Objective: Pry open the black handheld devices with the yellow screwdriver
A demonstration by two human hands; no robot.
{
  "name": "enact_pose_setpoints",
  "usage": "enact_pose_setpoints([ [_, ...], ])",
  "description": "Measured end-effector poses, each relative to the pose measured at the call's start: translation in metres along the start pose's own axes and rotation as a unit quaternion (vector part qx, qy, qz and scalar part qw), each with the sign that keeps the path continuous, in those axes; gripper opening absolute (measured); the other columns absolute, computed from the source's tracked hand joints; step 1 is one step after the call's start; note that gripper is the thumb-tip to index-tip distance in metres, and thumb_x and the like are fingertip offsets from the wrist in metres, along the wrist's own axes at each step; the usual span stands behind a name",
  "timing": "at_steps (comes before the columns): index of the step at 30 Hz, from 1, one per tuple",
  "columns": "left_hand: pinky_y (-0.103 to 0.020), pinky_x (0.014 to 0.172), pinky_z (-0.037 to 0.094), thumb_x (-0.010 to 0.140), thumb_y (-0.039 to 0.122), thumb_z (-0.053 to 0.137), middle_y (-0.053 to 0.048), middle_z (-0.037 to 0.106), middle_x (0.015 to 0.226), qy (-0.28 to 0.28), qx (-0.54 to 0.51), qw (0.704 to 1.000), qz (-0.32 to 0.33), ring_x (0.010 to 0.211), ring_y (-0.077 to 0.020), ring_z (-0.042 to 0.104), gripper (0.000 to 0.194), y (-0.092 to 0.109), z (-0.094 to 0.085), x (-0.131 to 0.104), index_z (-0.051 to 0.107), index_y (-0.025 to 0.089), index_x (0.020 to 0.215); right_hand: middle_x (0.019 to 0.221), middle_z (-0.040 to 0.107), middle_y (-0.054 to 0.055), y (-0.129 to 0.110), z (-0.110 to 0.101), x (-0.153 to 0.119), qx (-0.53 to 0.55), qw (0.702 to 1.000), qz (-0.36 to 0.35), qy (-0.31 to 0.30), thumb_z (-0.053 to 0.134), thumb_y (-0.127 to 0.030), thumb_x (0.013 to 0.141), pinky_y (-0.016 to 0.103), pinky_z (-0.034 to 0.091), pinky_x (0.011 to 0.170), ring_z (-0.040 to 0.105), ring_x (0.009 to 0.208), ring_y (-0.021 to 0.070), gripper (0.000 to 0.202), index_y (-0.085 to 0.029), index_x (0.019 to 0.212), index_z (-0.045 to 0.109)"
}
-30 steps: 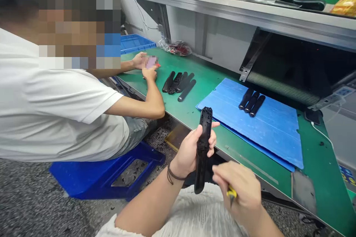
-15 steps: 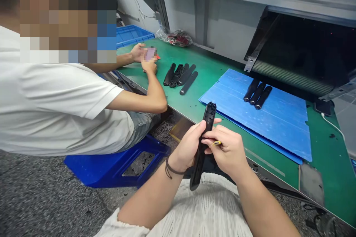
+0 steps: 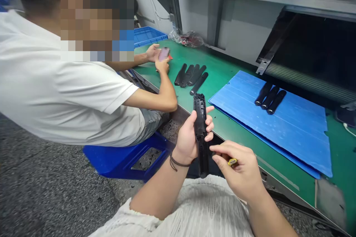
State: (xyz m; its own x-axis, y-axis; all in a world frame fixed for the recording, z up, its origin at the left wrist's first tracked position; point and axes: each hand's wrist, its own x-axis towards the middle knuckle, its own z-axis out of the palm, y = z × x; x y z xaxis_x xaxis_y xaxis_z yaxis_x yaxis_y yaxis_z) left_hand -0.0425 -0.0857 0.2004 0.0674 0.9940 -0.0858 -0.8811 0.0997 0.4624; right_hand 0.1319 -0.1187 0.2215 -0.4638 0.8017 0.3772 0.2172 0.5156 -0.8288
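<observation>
The left hand (image 3: 191,137) holds a long, narrow black plastic shell (image 3: 200,133), the shape of a remote control casing, with a matte surface and small ribs along its open inner side. The shell stands almost upright in front of the near edge of the tabletop (image 3: 222,74), over the person's lap. Its middle part lies between the thumb on one side and the curled fingers (image 3: 209,127) on the other, so the left hand is closed around it; the top end rises free above the fingers and the lower end hangs below the palm.

The right hand (image 3: 239,170) is just beside the lower half of the shell. Its fingers are pressed together around a small yellow tool (image 3: 232,162), and only a short yellow part shows between them. I cannot tell if the tool touches the shell.

The tabletop is covered with a smooth green mat. A blue corrugated plastic sheet (image 3: 292,129) lies toward the right part, with three black rounded shells (image 3: 269,96) side by side near its far edge. More black shells (image 3: 193,76) lie in a loose group near the left part, beside a co-worker's hands (image 3: 160,57).

Compared with half a second ago, the shell is more upright, and the right hand has moved lower, away from its middle.
</observation>
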Motion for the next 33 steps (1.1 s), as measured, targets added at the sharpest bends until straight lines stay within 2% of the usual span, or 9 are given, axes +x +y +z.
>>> enact_pose_setpoints([
  [3, -0.017, 0.049, 0.043, 0.1, 0.049, 0.06, -0.003, 0.044, 0.087, -0.001, 0.044, 0.997, 0.06, 0.071, -0.0108, 0.041, 0.051, 0.005, -0.001, -0.003, 0.065, 0.01, 0.132, 0.082, 0.066, -0.002, 0.007, 0.014, 0.008, 0.007, 0.999, 0.031, 0.016, 0.066, -0.015, 0.094, 0.019, 0.041, 0.053, 0.052, 0.062, 0.0066, 0.029, -0.026, 0.12, 0.074],
  [7, -0.019, 0.053, 0.045, 0.093, 0.055, 0.07, -0.003, 0.046, 0.09, 0.005, 0.108, 0.986, 0.126, 0.073, -0.0117, 0.043, 0.058, 0.001, 0.001, -0.01, 0.066, 0.014, 0.134, 0.074, 0.061, -0.001, 0.006, 0.032, 0.024, 0.036, 0.997, 0.053, 0.035, 0.071, -0.017, 0.089, 0.02, 0.044, 0.058, 0.054, 0.065, 0.0084, 0.007, -0.019, 0.091, 0.077],
  [10, -0.021, 0.055, 0.045, 0.093, 0.055, 0.069, -0.004, 0.046, 0.09, 0.013, 0.151, 0.974, 0.168, 0.075, -0.0127, 0.045, 0.056, -0.005, 0.002, -0.014, 0.066, 0.015, 0.133, 0.071, 0.063, -0.001, 0.005, 0.044, 0.028, 0.059, 0.995, 0.062, 0.052, 0.07, -0.013, 0.086, 0.021, 0.045, 0.061, 0.056, 0.065, 0.0088, 0.01, -0.018, 0.079, 0.075],
  [15, -0.021, 0.056, 0.047, 0.089, 0.045, 0.071, -0.001, 0.043, 0.087, 0.001, 0.121, 0.98, 0.156, 0.075, -0.013, 0.048, 0.041, -0.006, -0.005, -0.011, 0.061, 0.019, 0.118, 0.069, 0.06, -0.001, 0.012, 0.05, 0.017, 0.026, 0.988, 0.072, 0.137, 0.07, -0.019, 0.09, 0.021, 0.04, 0.054, 0.053, 0.06, 0.0087, 0.014, -0.018, 0.076, 0.071],
  [20, -0.021, 0.043, 0.044, 0.096, 0.052, 0.064, 0.004, 0.047, 0.077, -0.046, 0.215, 0.974, 0.052, 0.053, -0.0106, 0.051, 0.036, -0.009, -0.018, -0.004, 0.05, 0.022, 0.109, 0.089, 0.063, 0.002, 0.027, 0.012, 0.002, -0.058, 0.99, 0.089, 0.091, 0.056, -0.026, 0.103, 0.023, 0.049, 0.065, 0.06, 0.073, 0.0108, 0.011, -0.019, 0.111, 0.061],
  [22, -0.019, 0.041, 0.037, 0.101, 0.057, 0.057, 0.005, 0.044, 0.067, -0.033, 0.268, 0.962, 0.043, 0.044, -0.0082, 0.045, 0.039, -0.016, -0.02, -0.004, 0.053, 0.019, 0.109, 0.09, 0.061, 0.003, 0.03, -0.012, 0.001, -0.154, 0.986, 0.0, 0.066, 0.047, -0.017, 0.105, 0.026, 0.047, 0.071, 0.058, 0.08, 0.0126, 0.014, -0.02, 0.112, 0.059],
  [25, -0.019, 0.042, 0.033, 0.104, 0.059, 0.051, 0.004, 0.044, 0.06, -0.015, 0.305, 0.952, 0.009, 0.044, -0.0073, 0.041, 0.044, -0.03, -0.018, -0.009, 0.06, 0.016, 0.108, 0.079, 0.055, 0.004, 0.029, -0.044, 0.007, -0.366, 0.918, -0.14, 0.056, 0.046, -0.014, 0.104, 0.03, 0.035, 0.064, 0.047, 0.072, 0.0151, 0.015, -0.018, 0.106, 0.06],
  [28, -0.019, 0.043, 0.03, 0.104, 0.058, 0.052, 0.003, 0.047, 0.061, -0.031, 0.307, 0.95, -0.046, 0.045, -0.0065, 0.04, 0.043, -0.041, -0.012, -0.015, 0.062, 0.017, 0.105, 0.074, 0.053, 0.004, 0.025, -0.067, 0.016, -0.482, 0.858, -0.171, 0.041, 0.056, -0.045, 0.104, 0.034, 0.026, 0.061, 0.042, 0.068, 0.0167, 0.028, -0.018, 0.095, 0.062],
  [33, -0.02, 0.043, 0.028, 0.103, 0.06, 0.052, 0.002, 0.047, 0.058, -0.056, 0.329, 0.94, -0.075, 0.044, -0.0071, 0.038, 0.045, -0.05, -0.002, -0.022, 0.061, 0.016, 0.095, 0.069, 0.048, 0.003, 0.018, -0.081, 0.031, -0.52, 0.836, -0.171, 0.037, 0.053, -0.078, 0.094, 0.033, 0.022, 0.06, 0.037, 0.066, 0.0154, 0.061, -0.02, 0.079, 0.056],
])
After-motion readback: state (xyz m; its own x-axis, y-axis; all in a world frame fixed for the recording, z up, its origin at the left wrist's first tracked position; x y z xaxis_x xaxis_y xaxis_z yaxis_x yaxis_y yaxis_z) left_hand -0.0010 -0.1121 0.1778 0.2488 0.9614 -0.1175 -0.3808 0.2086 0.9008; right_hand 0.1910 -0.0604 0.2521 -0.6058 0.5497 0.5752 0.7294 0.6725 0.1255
